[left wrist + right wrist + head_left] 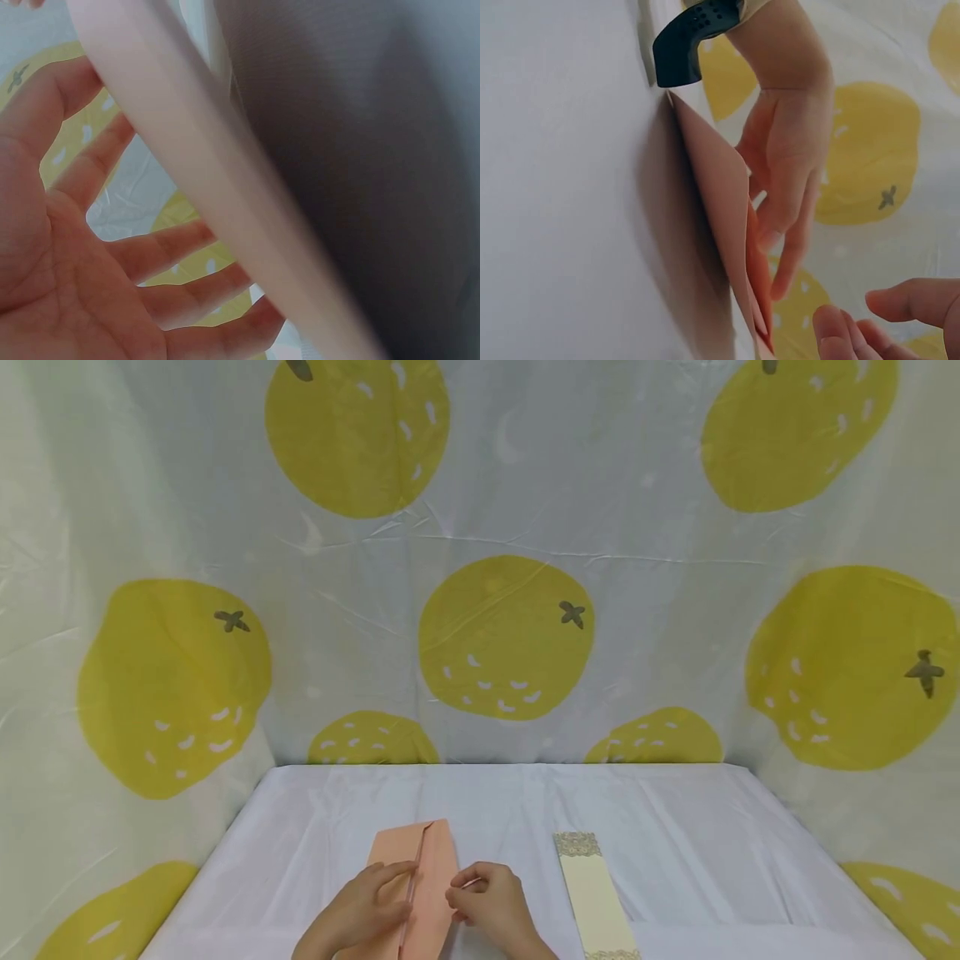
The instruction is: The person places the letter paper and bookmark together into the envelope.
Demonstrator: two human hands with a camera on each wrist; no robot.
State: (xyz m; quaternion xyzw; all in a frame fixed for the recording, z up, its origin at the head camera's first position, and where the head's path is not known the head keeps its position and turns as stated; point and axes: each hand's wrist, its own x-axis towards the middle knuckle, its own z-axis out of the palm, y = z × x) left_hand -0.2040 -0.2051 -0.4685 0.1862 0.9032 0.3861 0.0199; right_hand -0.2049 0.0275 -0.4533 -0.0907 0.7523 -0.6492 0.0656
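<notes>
A salmon-pink folded paper (437, 889), shaped like an envelope with a seam down its length, lies on the white-covered table. My left hand (360, 906) rests on its left part, fingers extended to the seam. In the left wrist view, the fingertips and thumb of that hand (67, 247) meet the edge of the blurred paper (187, 142). Beside the paper's right edge is my right hand (495, 902), fingers bent. The right wrist view shows this hand (907, 322) with thumb and fingertips apart and nothing between them, and the paper (720, 187) slightly raised along its side.
To the right lies a long cream card (596, 893) with gold lace-like patterned ends. The table's white cloth (712, 860) has creases. Behind and at both sides hangs a curtain (660, 610) printed with yellow fruit. A dark device (686, 49) is strapped on my left wrist.
</notes>
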